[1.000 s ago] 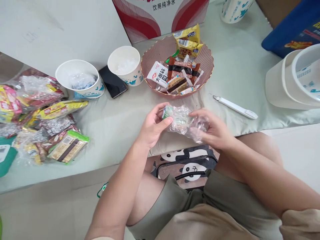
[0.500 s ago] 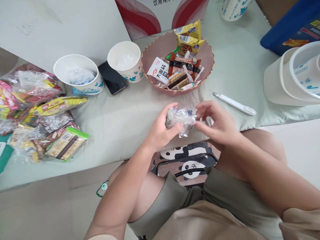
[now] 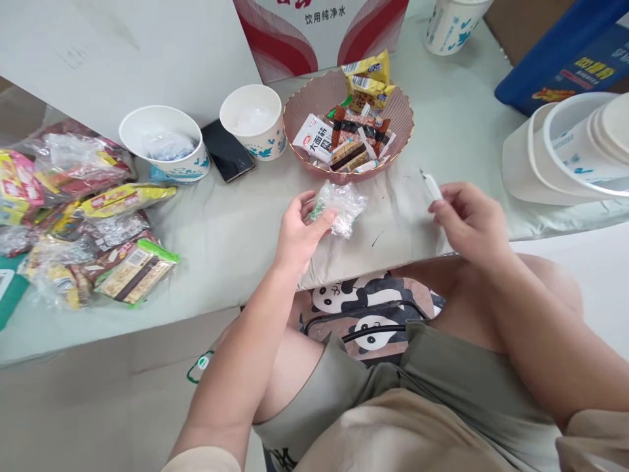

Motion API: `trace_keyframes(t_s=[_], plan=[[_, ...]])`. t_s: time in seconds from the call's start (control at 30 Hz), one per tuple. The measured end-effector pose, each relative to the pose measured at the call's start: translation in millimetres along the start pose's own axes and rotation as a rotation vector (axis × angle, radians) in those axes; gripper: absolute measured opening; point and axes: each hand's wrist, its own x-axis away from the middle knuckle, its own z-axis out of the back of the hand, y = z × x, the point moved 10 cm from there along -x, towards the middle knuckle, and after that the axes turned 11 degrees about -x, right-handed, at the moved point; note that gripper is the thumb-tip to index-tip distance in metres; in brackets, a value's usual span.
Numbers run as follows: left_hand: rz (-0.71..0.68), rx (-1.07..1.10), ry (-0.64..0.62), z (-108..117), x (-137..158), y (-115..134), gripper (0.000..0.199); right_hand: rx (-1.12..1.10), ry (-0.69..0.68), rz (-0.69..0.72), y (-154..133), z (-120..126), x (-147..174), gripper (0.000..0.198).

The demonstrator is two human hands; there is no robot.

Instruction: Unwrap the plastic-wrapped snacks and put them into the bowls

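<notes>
Here, my left hand [image 3: 299, 229] grips a crumpled, clear-wrapped packet [image 3: 343, 204] just in front of the pink bowl [image 3: 310, 103], inside the near edge of the bench [image 3: 221, 255]. My right hand [image 3: 474, 223] holds a white cutter [image 3: 432, 188] between thumb and fingers. Between both hands I see open surface; rightward, the white bucket [image 3: 523, 164] bounds the free room.

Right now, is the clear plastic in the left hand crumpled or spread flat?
Crumpled: the clear plastic is bunched and full of creases where the left hand grips it.
</notes>
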Motion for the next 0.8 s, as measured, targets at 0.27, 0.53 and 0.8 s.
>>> trace_keyframes(t_s=[0.27, 0.53, 0.8], plan=[[-0.243, -0.249, -0.025, -15, 4, 22, 0.075, -0.373, -0.401, 0.029, -61, -85, 37, 0.02], [-0.192, -0.06, 0.107, 21, -5, 15, 0.069, -0.223, -0.395, 0.015, -53, -81, 29, 0.023], [-0.187, -0.335, 0.065, 17, 5, 14, 0.067, 0.277, 0.022, 0.232, -18, -13, 3, 0.015]])
